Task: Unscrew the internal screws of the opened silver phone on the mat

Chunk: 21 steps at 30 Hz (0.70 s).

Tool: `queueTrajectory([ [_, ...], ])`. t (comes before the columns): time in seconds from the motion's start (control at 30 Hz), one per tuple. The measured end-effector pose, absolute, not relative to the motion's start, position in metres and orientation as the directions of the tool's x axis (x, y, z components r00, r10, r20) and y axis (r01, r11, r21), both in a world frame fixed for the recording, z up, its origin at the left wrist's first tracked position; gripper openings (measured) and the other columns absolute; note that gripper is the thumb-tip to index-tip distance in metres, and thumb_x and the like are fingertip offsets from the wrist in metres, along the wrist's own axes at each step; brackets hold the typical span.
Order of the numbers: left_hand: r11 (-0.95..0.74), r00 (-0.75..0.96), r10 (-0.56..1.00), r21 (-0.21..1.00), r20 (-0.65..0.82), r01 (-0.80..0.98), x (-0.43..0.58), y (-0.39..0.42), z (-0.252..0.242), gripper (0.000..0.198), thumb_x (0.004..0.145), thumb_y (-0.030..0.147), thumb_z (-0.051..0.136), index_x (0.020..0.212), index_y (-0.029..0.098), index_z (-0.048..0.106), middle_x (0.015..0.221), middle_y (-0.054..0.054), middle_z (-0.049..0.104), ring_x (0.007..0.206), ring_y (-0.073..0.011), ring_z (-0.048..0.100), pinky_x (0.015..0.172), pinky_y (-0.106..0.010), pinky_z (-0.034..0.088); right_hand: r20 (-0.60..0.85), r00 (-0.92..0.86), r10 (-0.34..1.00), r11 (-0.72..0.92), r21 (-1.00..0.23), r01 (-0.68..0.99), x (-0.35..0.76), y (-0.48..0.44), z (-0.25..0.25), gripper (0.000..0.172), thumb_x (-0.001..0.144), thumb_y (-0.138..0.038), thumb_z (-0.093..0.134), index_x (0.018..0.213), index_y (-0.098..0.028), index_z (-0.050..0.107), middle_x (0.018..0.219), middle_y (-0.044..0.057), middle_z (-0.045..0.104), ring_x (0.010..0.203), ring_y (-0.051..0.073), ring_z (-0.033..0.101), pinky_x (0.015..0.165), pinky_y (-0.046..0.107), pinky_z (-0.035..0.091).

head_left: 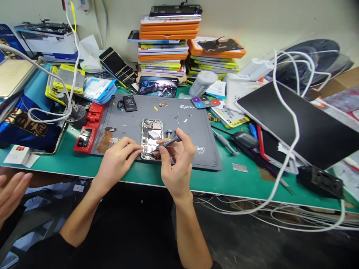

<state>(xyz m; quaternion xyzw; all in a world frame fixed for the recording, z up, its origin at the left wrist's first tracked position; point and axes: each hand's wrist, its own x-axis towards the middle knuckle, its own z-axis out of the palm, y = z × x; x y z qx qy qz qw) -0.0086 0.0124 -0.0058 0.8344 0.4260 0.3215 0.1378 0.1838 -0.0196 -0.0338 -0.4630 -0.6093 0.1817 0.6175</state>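
An opened phone [152, 135] with its inner parts bare lies on the grey work mat [176, 112]. My left hand [119, 158] is closed, its thumb and fingertips together at the phone's lower left edge. In my right hand [179, 164] is a dark screwdriver [169, 142], gripped near its handle and slanting down to the left. Its tip reaches the lower part of the phone. Just right of the phone stands a small grey screwdriver-like piece [169, 133]. A loose black battery [129, 103] rests at the mat's upper left.
A red phone holder [86, 136] flanks the mat on the left. Behind stand stacked orange and yellow boxes [164, 56] and a phone with a lit screen [158, 86]. Right are a white cable [291, 123] and black panel [303, 123]. Another person's hand [12, 192] shows far left.
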Motion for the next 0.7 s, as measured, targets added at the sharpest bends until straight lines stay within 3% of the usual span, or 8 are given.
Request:
queueTrajectory([
  [0.2,-0.595,0.499,0.803,0.495,0.327,0.633,-0.009,0.017,-0.004,0.016,0.112,0.028,0.062,0.115,0.023,0.076,0.110,-0.004,0.074,0.100,-0.0204,0.071,0.090,-0.035,0.055,0.593,0.219,0.775,0.484,-0.779,0.398,0.184,-0.019,-0.034,0.064,0.108,-0.021,0.058,0.165,-0.037,0.033,0.120,0.008,0.074,0.099,0.021,0.078,0.078,0.041,0.075],
  [0.47,-0.478,0.568,0.823,0.556,0.013,0.679,-0.008,0.034,0.021,0.014,0.110,0.030,0.059,0.106,0.024,0.071,0.113,-0.002,0.073,0.102,-0.0214,0.071,0.085,-0.034,0.051,0.579,0.220,0.785,0.468,-0.787,0.401,0.184,-0.018,-0.035,0.062,0.109,-0.024,0.056,0.165,-0.035,0.031,0.126,0.010,0.074,0.101,0.021,0.078,0.079,0.041,0.074],
  [0.7,-0.421,0.559,0.818,0.519,-0.138,0.744,-0.003,0.046,0.032,0.017,0.107,0.031,0.056,0.106,0.026,0.072,0.115,-0.002,0.074,0.102,-0.0238,0.071,0.085,-0.035,0.049,0.572,0.212,0.792,0.470,-0.794,0.386,0.185,-0.019,-0.036,0.063,0.109,-0.024,0.056,0.165,-0.038,0.030,0.137,0.011,0.071,0.105,0.022,0.079,0.080,0.041,0.075],
])
